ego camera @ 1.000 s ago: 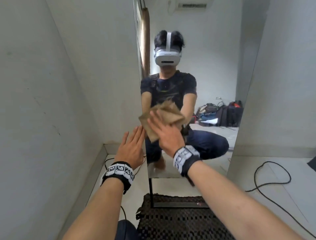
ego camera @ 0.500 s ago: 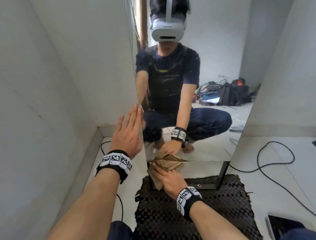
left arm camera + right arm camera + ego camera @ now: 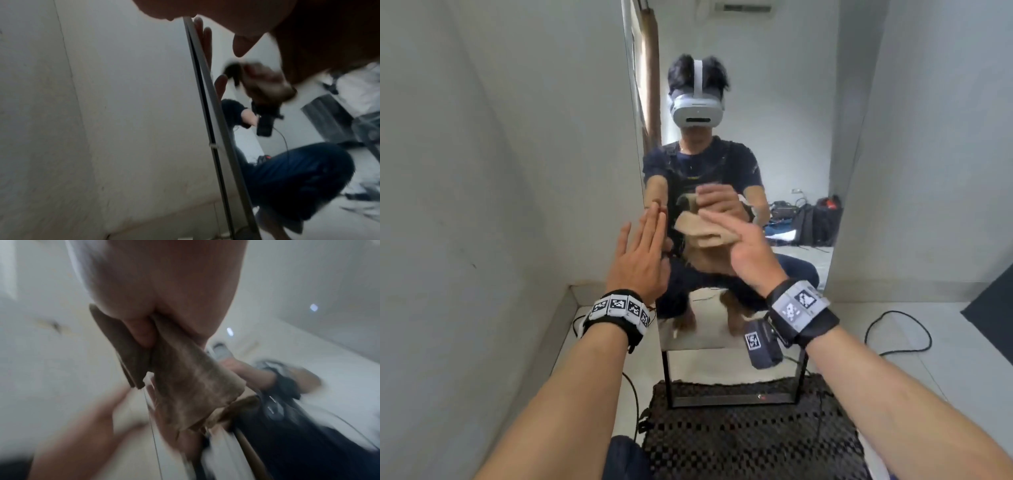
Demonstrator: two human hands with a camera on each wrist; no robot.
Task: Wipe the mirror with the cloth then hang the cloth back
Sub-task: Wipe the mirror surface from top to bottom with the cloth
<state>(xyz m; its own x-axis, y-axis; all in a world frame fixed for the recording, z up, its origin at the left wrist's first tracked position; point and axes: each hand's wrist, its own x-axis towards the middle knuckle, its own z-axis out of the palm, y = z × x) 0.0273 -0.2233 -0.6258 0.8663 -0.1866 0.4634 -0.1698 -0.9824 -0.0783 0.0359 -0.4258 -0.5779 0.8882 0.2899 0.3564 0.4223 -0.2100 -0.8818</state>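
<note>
A tall standing mirror (image 3: 774, 137) leans in the corner and reflects the person with the headset. My right hand (image 3: 739, 250) holds a folded brown cloth (image 3: 705, 233) at mid height in front of the glass; whether it touches the glass cannot be told. The right wrist view shows the cloth (image 3: 185, 386) hanging from my fingers. My left hand (image 3: 643, 253) is flat with straight fingers against the mirror's left edge (image 3: 207, 100). The left wrist view shows those fingertips (image 3: 206, 37) mirrored in the glass.
A dark woven mat (image 3: 750, 435) lies under the mirror's black foot frame (image 3: 732, 399). White walls close in on the left (image 3: 482, 205) and right (image 3: 935, 171). A black cable (image 3: 897, 329) loops on the floor at the right. Bags show only as a reflection.
My right hand has moved the cloth from the mirror's bottom edge up to mid height. My left hand stays flat at the left edge. The head view has tilted up.
</note>
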